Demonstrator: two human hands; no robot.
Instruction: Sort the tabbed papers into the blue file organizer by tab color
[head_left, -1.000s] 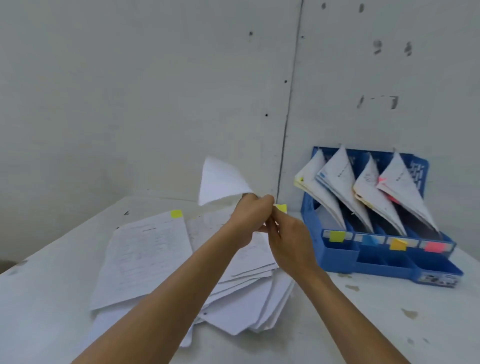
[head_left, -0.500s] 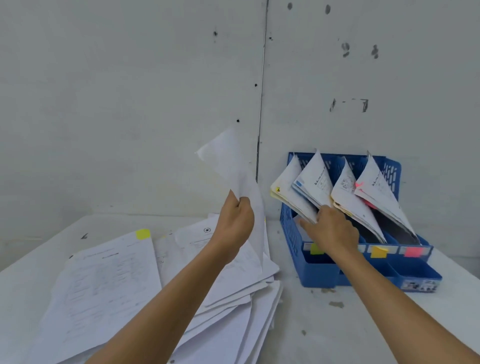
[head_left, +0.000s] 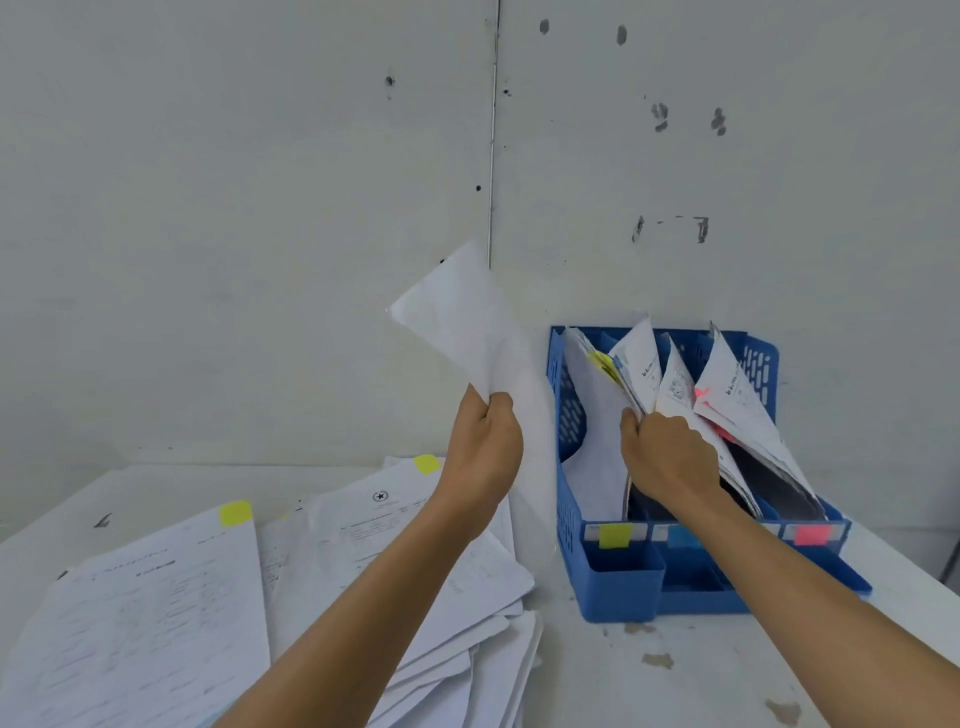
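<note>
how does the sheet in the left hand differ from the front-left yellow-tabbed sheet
The held sheet is up in the air and curled, gripped by the left hand; the yellow-tabbed sheet lies flat. The held sheet shows a blank face with no tab visible; the other shows print. Both are white paper.

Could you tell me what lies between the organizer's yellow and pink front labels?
Head view: a blue label, partly hidden by the right forearm.
</note>
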